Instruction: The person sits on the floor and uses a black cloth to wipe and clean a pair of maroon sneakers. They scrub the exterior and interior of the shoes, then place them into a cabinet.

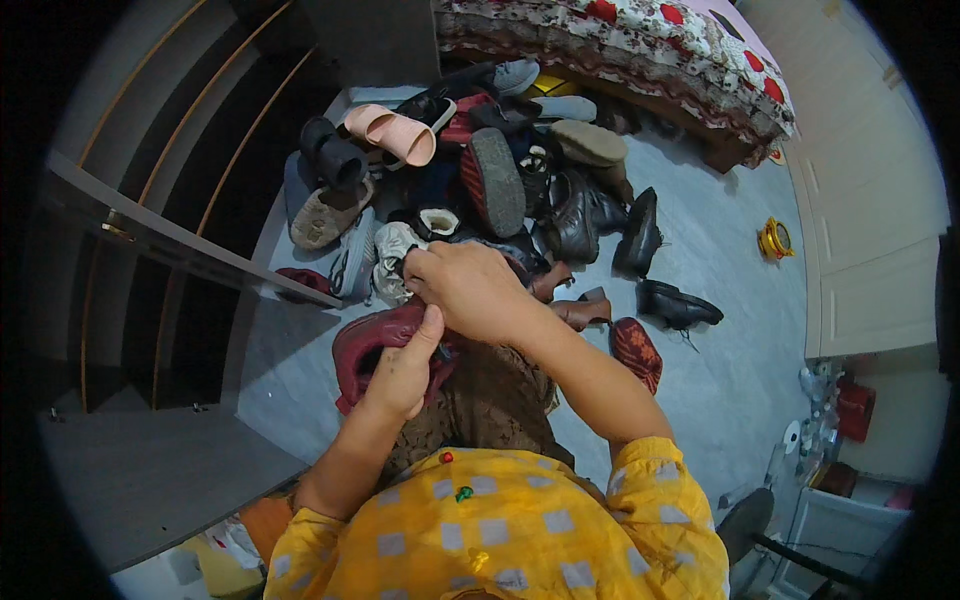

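Observation:
My left hand (397,367) grips a dark red leather shoe (356,349) by its side, thumb on top, in front of my knees. The shoe's opening faces up toward me. Just above it my right hand (469,289) is bent with fingers curled down at the shoe's far end. What those fingers touch is hidden behind the hand. Beyond my hands lies a heap of mixed footwear. Nearest in it are a white shoe (391,259), a grey striped sneaker (354,255) and a brown leather shoe (585,309).
An open dark cabinet with shelves (172,165) stands at left, its door edge (202,232) jutting toward the heap. Pink slides (390,133) top the pile. Black shoes (679,306) and a patterned red slipper (636,352) lie right. A bed (637,52) borders the back.

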Available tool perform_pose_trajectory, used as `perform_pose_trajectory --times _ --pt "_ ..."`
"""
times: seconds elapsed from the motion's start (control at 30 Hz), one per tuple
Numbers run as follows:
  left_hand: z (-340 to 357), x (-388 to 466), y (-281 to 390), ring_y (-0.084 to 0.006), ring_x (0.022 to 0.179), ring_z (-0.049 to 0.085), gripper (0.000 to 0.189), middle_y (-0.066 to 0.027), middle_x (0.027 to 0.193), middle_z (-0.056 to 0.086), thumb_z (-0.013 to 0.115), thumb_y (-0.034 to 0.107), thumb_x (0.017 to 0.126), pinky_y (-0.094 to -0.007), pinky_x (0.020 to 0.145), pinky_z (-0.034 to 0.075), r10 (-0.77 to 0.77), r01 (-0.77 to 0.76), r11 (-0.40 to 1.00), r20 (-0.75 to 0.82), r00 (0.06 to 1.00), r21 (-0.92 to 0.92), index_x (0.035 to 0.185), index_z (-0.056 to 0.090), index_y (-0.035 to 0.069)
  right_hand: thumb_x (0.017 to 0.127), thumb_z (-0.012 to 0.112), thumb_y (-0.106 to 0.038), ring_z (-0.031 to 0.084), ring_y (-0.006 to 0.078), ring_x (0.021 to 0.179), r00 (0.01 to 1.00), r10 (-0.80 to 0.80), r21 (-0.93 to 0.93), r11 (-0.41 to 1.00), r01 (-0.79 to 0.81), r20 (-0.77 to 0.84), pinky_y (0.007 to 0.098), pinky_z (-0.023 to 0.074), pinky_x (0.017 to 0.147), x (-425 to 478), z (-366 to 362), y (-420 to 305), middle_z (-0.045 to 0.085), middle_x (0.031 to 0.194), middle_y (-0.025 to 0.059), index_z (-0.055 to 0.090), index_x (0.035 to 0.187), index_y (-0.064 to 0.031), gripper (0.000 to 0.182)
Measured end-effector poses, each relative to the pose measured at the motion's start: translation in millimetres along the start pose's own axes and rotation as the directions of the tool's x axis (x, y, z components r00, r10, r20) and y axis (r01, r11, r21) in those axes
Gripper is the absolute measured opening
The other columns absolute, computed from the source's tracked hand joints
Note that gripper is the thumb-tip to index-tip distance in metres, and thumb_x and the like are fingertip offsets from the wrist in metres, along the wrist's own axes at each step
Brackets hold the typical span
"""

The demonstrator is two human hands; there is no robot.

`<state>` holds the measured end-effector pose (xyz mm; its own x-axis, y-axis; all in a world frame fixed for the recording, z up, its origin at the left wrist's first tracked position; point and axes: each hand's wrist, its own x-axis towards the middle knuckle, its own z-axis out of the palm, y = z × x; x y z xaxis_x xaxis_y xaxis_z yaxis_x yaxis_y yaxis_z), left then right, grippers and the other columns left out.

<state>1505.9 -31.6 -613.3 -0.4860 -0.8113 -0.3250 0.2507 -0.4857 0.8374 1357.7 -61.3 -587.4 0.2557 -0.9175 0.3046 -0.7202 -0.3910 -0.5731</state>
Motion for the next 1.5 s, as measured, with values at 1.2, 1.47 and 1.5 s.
perform_pose_trajectory --times 1.2,1.47,1.5 --pt "-13 10 20 -0.0191 0.108 0.056 0.041 -0.0091 0.119 0.058 0.045 0.032 0.097 -0.0351 0.095 0.044 -0.053 0.072 0.954 0.073 0.996 -0.291 0.122 0.052 0.001 0.072 0.067 -0.015 0.049 0.0373 0.111 0.909 -0.137 -0.182 0.981 0.069 -0.392 0.0536 0.0275 0.099 -53 28 18 0.052 0.116 0.0169 0.059 0.111 -0.0165 0.040" --pt "-7 6 18 -0.0185 0.111 0.054 0.041 -0.0097 0.122 0.056 0.048 0.031 0.096 -0.0343 0.096 0.042 -0.067 0.083 0.969 0.075 0.995 -0.233 0.123 0.051 0.000 0.080 0.061 -0.023 0.058 0.0279 0.094 0.945 0.294 0.211 0.942 -0.261 -0.146 0.0347 0.0439 0.082 -13 -1 38 0.061 0.100 0.0138 0.060 0.105 -0.0065 0.030" --pt "-6 5 17 -0.0183 0.111 0.054 0.041 -0.0097 0.122 0.055 0.048 0.030 0.096 -0.0341 0.097 0.042 -0.069 0.081 0.973 0.061 0.996 -0.218 0.123 0.051 0.000 0.081 0.061 -0.024 0.059 0.0251 0.095 0.933 0.348 0.289 0.906 -0.310 -0.090 0.0326 0.0439 0.082 -12 -4 43 0.061 0.101 0.0136 0.060 0.106 -0.0058 0.031"
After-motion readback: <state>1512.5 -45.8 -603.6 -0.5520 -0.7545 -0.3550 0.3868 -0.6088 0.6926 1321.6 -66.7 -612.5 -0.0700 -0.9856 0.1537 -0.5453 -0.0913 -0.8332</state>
